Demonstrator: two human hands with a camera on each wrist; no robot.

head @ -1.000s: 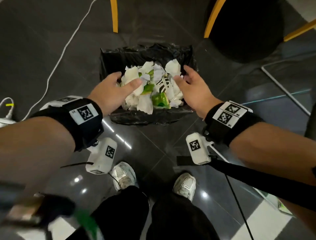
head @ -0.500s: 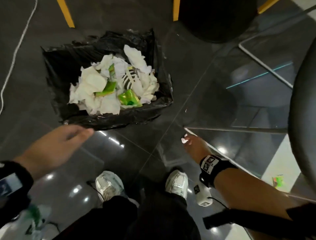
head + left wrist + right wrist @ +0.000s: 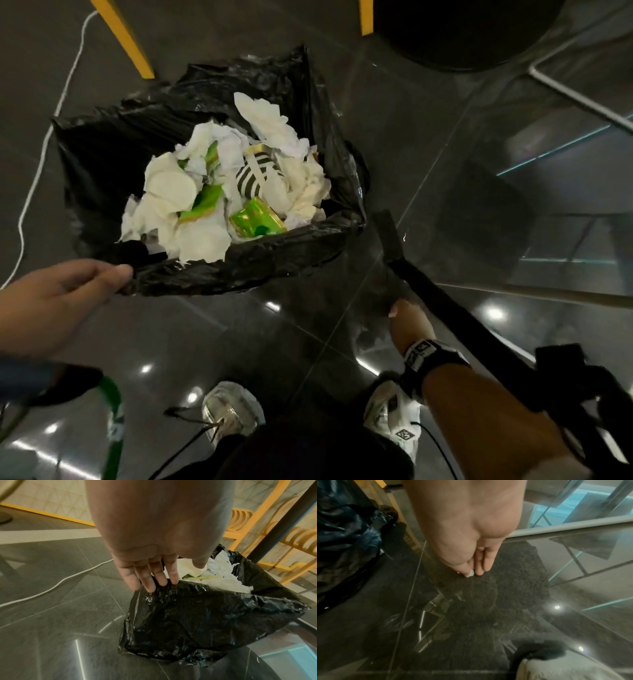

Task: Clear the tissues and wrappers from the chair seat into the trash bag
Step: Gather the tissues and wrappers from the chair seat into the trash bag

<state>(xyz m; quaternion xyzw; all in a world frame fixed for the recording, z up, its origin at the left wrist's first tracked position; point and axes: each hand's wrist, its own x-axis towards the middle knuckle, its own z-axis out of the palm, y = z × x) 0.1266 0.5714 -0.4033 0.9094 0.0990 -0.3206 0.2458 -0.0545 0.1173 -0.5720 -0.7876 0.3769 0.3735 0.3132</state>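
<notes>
The black trash bag (image 3: 102, 164) stands open on the dark floor, filled with crumpled white tissues (image 3: 171, 192) and green wrappers (image 3: 257, 219). My left hand (image 3: 85, 287) reaches to its near rim. In the left wrist view the straight fingers (image 3: 150, 584) touch the rim of the bag (image 3: 205, 615), with the thumb over the tissues (image 3: 223, 580). To the right of the bag, low over the floor, my right hand (image 3: 407, 318) pinches a small white tissue scrap (image 3: 471, 573) between thumb and fingertips. The scrap (image 3: 393, 311) shows as a white speck in the head view.
A black round chair seat (image 3: 462, 31) with yellow legs (image 3: 120, 37) stands behind the bag. A white cable (image 3: 44, 137) runs along the left floor. A metal frame tube (image 3: 579, 99) and a rail (image 3: 548, 294) lie right. My shoes (image 3: 233, 414) are below.
Both hands left the pile of tissues in the bag. The right hand dropped to the floor beside the bag and holds a scrap. The left hand drew back, then reached the near rim.
</notes>
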